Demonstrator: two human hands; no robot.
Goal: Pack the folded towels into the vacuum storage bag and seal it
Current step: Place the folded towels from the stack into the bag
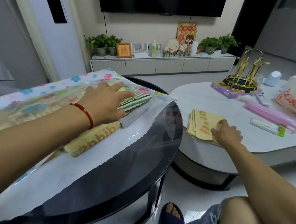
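A clear vacuum storage bag (44, 89) with a flower print lies across the dark round glass table (124, 178). Lying in a row at its near part are a green-and-brown striped towel (141, 99), a grey towel (135, 115) and a yellow towel with orange letters (92, 140). My left hand (104, 102) rests flat on the striped towel with its fingers spread. Whether the bag's top sheet covers these towels, I cannot tell. On the white table to the right lies another folded yellow towel (202, 123). My right hand (228, 134) pinches its near right corner, thumb on top.
The white table (211, 100) carries a gold rack (242, 78) on a purple box (228, 93), a pink case (269, 114), a white slim box (264, 126) and a plastic bag (292, 98). My knee (241, 214) and slippered foot (172, 213) are below, between the tables.
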